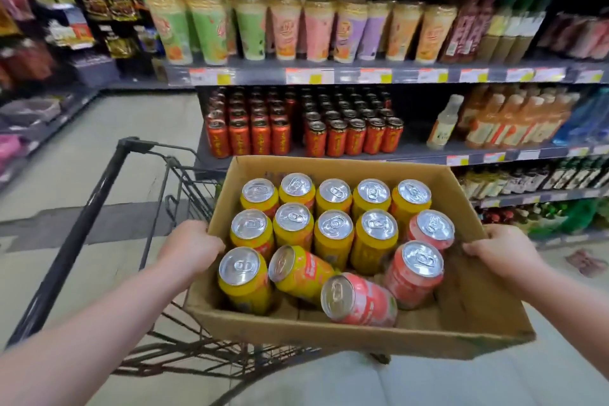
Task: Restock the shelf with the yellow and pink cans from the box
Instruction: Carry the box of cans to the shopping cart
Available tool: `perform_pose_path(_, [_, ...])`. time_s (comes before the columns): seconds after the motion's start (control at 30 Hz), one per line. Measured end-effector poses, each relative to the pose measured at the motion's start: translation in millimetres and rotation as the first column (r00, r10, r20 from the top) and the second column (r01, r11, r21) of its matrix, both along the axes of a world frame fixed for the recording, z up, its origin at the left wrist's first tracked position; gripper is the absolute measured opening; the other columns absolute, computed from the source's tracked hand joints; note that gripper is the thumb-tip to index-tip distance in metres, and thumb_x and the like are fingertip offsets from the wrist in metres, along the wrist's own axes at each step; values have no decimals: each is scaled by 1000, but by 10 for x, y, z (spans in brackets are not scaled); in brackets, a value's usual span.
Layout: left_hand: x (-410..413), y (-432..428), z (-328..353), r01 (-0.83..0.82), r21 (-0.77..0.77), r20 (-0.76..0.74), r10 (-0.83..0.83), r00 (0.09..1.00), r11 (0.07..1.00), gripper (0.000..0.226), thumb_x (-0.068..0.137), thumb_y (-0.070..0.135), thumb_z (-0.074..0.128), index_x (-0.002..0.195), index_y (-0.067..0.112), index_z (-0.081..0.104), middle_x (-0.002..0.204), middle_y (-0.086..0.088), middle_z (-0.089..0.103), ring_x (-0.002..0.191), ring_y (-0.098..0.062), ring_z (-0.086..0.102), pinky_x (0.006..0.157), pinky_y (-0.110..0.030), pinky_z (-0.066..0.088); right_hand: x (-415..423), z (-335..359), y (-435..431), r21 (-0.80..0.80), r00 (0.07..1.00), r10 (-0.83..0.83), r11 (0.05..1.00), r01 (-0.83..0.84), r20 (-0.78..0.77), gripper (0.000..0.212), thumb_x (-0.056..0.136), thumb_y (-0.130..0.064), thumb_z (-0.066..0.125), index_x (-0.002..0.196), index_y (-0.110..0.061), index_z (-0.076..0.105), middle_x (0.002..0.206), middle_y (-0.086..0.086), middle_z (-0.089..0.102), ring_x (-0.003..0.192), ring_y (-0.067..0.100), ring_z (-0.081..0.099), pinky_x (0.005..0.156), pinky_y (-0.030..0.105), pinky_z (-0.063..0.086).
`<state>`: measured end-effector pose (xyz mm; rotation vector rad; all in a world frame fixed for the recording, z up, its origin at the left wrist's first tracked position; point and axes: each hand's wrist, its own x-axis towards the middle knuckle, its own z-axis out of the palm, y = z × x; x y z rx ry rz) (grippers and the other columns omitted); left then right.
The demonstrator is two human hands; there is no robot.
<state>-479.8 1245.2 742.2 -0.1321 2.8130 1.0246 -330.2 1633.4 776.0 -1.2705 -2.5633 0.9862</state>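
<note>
An open cardboard box (346, 334) is held up in front of me, above a black wire shopping cart (99, 194). My left hand (189, 245) grips its left wall and my right hand (501, 249) grips its right wall. Inside stand several yellow cans (333, 239) in rows, and one yellow can (298, 272) lies tilted. Three pink cans sit at the right: two upright (430, 229) and one lying on its side (359, 300) near the front. The shelf (412, 155) behind the box carries rows of red-orange cans (354, 137), with a bare gap to their right.
The upper shelf (362, 74) holds tall pastel drink cups. Orange bottles (514, 122) and one pale bottle (443, 123) stand right of the red-orange cans. Lower shelves carry dark bottles. Another shelving unit lines the left side of the aisle, with tiled floor (99, 142) between.
</note>
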Motion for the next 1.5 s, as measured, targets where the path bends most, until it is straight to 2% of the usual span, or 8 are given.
perform_pose_path(0.17, [-241,-135,-230,-78,-5,62,78,995,997,7,70,9,61,64,13,59,68,-5,58,64,-22,55,50,-26,37,-603,-161,-56,-31,997,71,997,-70,18,10,76,-7,66,78,-16,61,62,3,62,59,24,62,56,31,48])
perform_pose_path(0.6, [-629,-115,-797,-174,-183,157,203,966,968,11,71,11,59,62,13,55,65,-6,56,69,-30,56,55,-29,39,-1615,-1184,97,-160,974,181,974,-159,133,8,77,-15,67,81,-20,63,75,9,67,70,31,64,70,40,54])
perform_pose_path(0.77, [-783,75,-1164,-247,-123,225,269,936,961,14,70,15,61,57,14,55,60,-6,57,61,-25,55,49,-26,35,-1984,-1512,288,-142,950,267,959,-246,158,6,80,-13,64,81,-18,61,76,11,63,77,33,61,75,40,51])
perform_pose_path(1.0, [-909,321,-1836,-318,-95,293,331,897,943,5,72,19,65,68,18,63,66,-5,61,68,-29,57,56,-30,41,-2319,-2281,481,-145,926,308,948,-282,218,19,81,-14,64,100,-11,66,85,16,66,83,34,62,72,36,47])
perform_pose_path(1.1, [-929,382,-2130,-370,-67,368,367,854,927,3,70,28,65,72,26,63,74,-6,65,78,-33,61,71,-39,51,-2388,-2625,512,-172,913,315,945,-277,259,23,83,-14,62,106,-13,65,91,15,68,84,33,62,70,33,45])
perform_pose_path(1.17, [-948,391,-2323,-386,-81,405,384,830,919,21,60,38,59,77,27,64,82,-9,67,82,-34,61,79,-45,52,-2412,-2831,516,-194,907,319,942,-273,275,25,83,-15,60,108,-17,65,86,9,67,76,28,59,68,31,45])
perform_pose_path(1.37, [-1002,414,-2871,-413,-123,456,421,784,902,13,74,30,67,63,28,60,75,-2,66,76,-27,62,73,-40,52,-2459,-3383,522,-198,889,326,941,-274,321,24,85,-15,59,108,-16,64,80,5,60,76,28,57,62,27,39])
perform_pose_path(1.5, [-1021,427,-3177,-391,-153,492,413,767,908,11,76,31,65,80,21,66,84,-8,68,82,-31,62,79,-43,53,-2469,-3662,526,-182,879,342,938,-296,332,23,86,-14,58,108,-13,64,90,12,66,76,27,53,64,27,35])
